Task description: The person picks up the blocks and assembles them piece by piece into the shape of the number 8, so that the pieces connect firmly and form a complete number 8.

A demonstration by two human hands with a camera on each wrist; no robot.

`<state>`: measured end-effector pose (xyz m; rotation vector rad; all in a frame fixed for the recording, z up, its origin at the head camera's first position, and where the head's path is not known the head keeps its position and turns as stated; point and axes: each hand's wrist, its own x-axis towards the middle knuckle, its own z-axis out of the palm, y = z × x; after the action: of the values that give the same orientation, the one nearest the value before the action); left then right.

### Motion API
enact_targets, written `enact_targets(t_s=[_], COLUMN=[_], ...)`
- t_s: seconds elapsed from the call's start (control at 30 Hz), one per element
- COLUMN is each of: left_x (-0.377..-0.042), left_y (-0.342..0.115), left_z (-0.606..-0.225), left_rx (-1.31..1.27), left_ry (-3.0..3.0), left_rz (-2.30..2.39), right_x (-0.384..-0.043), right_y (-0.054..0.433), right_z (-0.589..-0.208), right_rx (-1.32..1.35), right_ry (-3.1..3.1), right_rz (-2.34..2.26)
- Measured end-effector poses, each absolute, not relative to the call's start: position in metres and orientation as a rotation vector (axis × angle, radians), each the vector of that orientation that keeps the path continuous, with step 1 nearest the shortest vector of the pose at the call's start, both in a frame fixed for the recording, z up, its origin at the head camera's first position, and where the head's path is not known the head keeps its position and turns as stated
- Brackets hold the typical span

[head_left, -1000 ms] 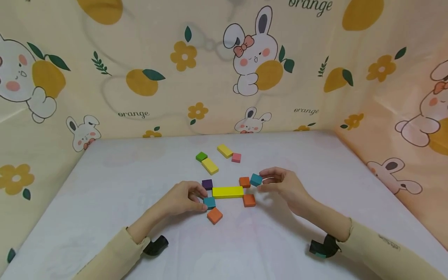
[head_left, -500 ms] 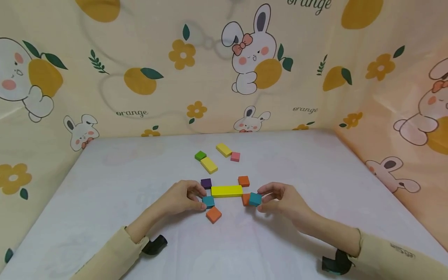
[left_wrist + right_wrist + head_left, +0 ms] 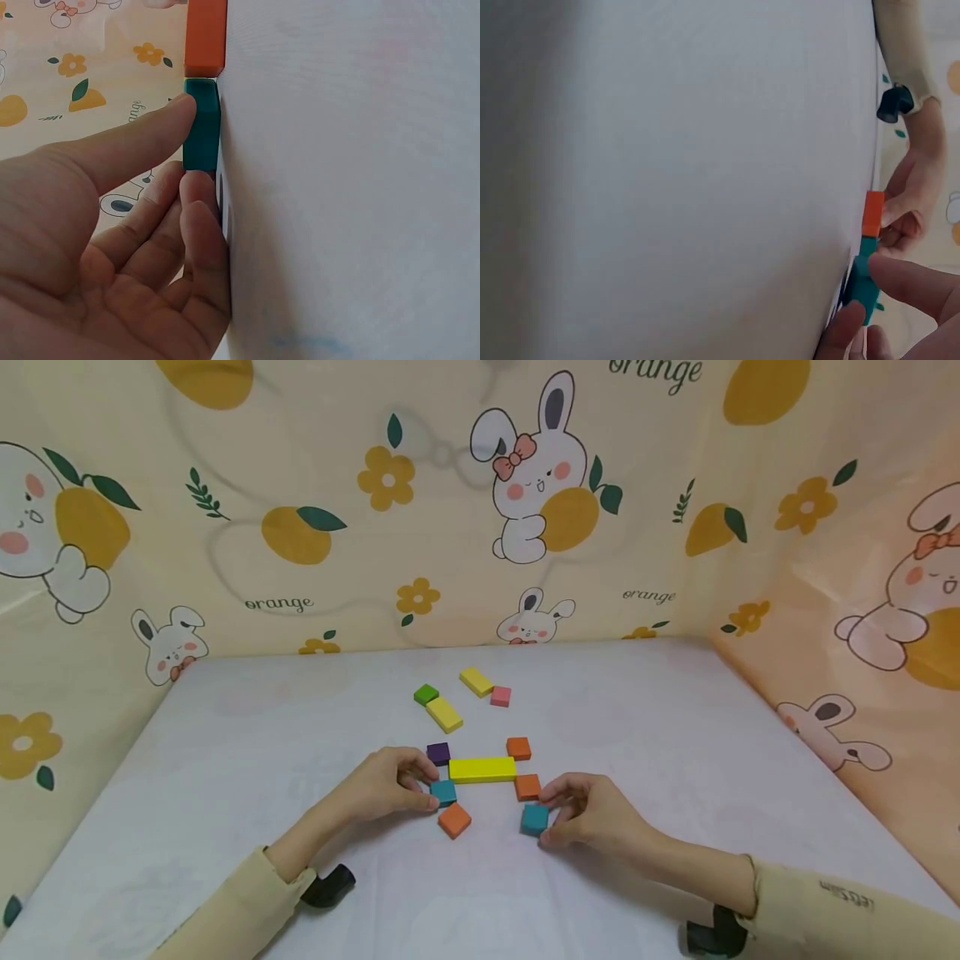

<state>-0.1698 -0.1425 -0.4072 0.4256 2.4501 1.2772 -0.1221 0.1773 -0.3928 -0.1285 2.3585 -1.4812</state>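
My left hand (image 3: 432, 789) pinches a teal block (image 3: 443, 792) between thumb and fingers at the left end of a long yellow block (image 3: 482, 769). In the left wrist view the thumb (image 3: 142, 139) presses the teal block (image 3: 201, 124) on the cloth, with an orange block (image 3: 205, 34) just beyond. My right hand (image 3: 545, 817) pinches a second teal block (image 3: 535, 818) low on the table, in front of an orange block (image 3: 527, 787). The right wrist view shows this teal block (image 3: 864, 281) between my fingertips (image 3: 900, 285).
A purple block (image 3: 438, 753) and an orange block (image 3: 518, 748) lie behind the yellow bar, another orange block (image 3: 454, 820) in front. Farther back lie a green block (image 3: 426, 694), two yellow blocks (image 3: 445, 714) (image 3: 477, 682) and a pink block (image 3: 500, 696). Patterned walls enclose the white table (image 3: 225, 777).
My right hand has carried its teal block from behind the yellow bar's right end toward me, down to the cloth in front of the near orange block. The left hand has stayed put.
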Motion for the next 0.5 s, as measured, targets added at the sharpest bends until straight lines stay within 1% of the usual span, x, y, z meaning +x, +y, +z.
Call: enact_targets(t_s=[0.5], left_x=[-0.1696], left_y=[-0.1411], left_z=[-0.4061], left_rx=[0.401], left_ry=[2.454], left_rz=[1.275], right_x=[-0.1244], right_y=[0.1764], right_z=[-0.3967], right_rx=[-0.161], right_ry=[2.443], right_rz=[-1.429])
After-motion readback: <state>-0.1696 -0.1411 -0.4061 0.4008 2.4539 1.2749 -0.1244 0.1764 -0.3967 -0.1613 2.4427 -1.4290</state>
